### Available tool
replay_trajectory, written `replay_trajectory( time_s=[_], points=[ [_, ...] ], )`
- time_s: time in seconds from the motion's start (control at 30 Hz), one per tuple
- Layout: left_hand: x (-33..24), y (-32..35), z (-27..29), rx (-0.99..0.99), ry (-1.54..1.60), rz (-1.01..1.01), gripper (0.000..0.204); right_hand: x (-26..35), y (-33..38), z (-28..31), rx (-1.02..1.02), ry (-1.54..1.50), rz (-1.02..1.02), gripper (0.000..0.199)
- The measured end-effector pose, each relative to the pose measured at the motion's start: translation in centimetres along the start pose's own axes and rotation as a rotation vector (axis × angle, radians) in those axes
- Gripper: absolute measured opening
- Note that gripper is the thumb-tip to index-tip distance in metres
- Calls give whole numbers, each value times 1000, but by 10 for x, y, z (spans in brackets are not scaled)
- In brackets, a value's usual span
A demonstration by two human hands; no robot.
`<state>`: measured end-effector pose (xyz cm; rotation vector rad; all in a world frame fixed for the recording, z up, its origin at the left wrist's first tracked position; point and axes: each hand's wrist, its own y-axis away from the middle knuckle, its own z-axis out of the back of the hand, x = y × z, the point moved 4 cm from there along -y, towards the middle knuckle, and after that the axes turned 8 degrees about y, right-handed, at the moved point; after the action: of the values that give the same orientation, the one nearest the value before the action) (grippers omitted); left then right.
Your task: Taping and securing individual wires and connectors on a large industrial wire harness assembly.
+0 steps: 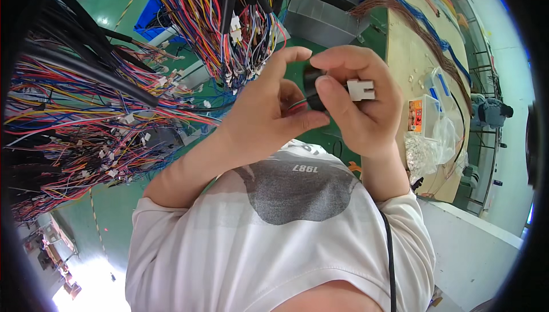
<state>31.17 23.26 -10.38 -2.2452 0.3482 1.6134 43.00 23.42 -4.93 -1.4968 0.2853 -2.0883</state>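
Observation:
In front of my chest, my right hand is closed round a roll of black tape, thumb and fingers on its near side. A white plastic connector sticks out between the same hand's fingers. My left hand is curled beside the tape, its index finger raised toward my right fingertips and its thumb below the roll. A few thin coloured wires pass between its thumb and fingers toward the tape. Where those wires end is hidden by the hands.
Thick bundles of coloured wires with white connectors hang at the left and upper left, some in black sleeves. On the right, a wooden table bears a long wire bundle, a clear box and a bag of small white parts.

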Motion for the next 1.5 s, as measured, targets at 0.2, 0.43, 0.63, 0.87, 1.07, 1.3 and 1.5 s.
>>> replay_trajectory(
  time_s=[0.2,0.43,0.63,0.87,1.07,1.3,1.5],
  points=[
    [-13,-8,-10,100,727,472,35,-1,0,-3,-173,-55,37,19],
    [-33,2,-1,7,729,144,48,18,12,9,-314,-118,-9,18],
    [-29,5,-4,181,657,-195,74,22,4,12,-261,-191,-240,22],
    [-9,-7,-4,-93,40,-162,66,28,-1,11,-221,-21,21,19],
    [-28,-5,-12,89,839,286,56,26,3,7,-264,43,94,17],
    [-27,2,2,69,736,118,46,27,5,24,-359,-105,-51,17],
    [-33,2,-4,227,115,-296,56,33,3,17,-370,-30,-69,25]
  ],
)
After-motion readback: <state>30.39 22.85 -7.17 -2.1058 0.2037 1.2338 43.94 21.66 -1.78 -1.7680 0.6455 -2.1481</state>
